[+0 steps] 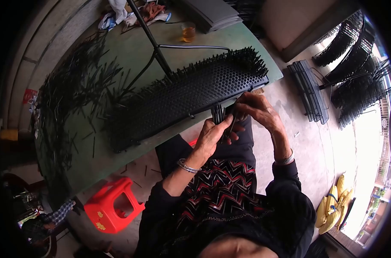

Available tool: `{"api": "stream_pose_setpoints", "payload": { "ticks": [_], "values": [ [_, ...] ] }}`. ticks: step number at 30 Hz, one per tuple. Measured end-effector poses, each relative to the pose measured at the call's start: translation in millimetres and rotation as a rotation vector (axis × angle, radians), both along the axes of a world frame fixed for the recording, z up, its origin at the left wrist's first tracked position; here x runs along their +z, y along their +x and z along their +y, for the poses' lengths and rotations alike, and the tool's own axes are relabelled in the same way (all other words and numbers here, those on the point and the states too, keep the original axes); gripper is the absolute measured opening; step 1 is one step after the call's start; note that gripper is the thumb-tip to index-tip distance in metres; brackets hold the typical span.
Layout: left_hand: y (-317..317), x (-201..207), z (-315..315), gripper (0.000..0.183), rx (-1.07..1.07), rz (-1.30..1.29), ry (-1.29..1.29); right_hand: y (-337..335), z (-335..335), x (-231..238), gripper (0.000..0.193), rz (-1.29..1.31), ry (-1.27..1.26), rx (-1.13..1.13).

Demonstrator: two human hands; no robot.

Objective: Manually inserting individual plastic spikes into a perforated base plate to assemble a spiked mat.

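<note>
My left hand [210, 138] is closed round a bundle of thin black strips [218, 112] whose ends stick up past the thumb. Close against it, my right hand [259, 109] has its fingertips pinched together; what they hold is too small and dark to make out. Both hands are just in front of a long black panel [174, 101] full of small round holes, which lies slanted along the near edge of the green table [111, 165]. Black strips stand up in rows along the panel's far side and right end. A dark rod with a curved metal brace crosses behind it.
Loose black strips [75, 86] lie heaped on the table's left. A glass of amber liquid [187, 32], crumpled cloths [148, 15] and stacked grey sheets [210, 15] are at the back. A red stool [113, 206] stands lower left. Black panels [308, 91] and yellow bags [335, 204] are at right.
</note>
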State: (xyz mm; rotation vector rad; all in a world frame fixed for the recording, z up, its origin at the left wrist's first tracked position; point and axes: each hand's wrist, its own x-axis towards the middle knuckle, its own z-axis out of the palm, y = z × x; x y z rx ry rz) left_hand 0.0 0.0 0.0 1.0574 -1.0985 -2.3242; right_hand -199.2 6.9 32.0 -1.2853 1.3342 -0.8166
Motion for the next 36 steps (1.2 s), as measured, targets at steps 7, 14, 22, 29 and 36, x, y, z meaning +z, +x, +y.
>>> {"api": "stream_pose_setpoints", "payload": {
  "ticks": [7, 14, 22, 29, 36],
  "values": [
    [5.9, 2.9, -10.7, 0.048, 0.255, 0.094, 0.249, 5.3, -24.5, 22.2, 0.012, 0.223, -0.429, -0.497],
    [1.7, -17.6, -13.8, 0.026, 0.326, 0.196, 0.360, 7.6, -80.4, -0.6, 0.011, 0.543, -0.740, -0.658],
    [9.3, -11.7, -11.4, 0.031, 0.366, 0.340, 0.413, 8.4, -90.1, -1.6, 0.010, 0.559, -0.693, -0.629],
    [14.8, -25.2, -8.1, 0.032, 0.379, 0.217, 0.328, 2.8, -88.8, 0.7, 0.012, 0.583, -0.676, -0.615],
    [8.2, 6.1, -7.5, 0.033, 0.464, 0.198, 0.396, -3.9, -100.2, -5.8, 0.013, 0.763, -0.640, -0.451]
  ]
}}
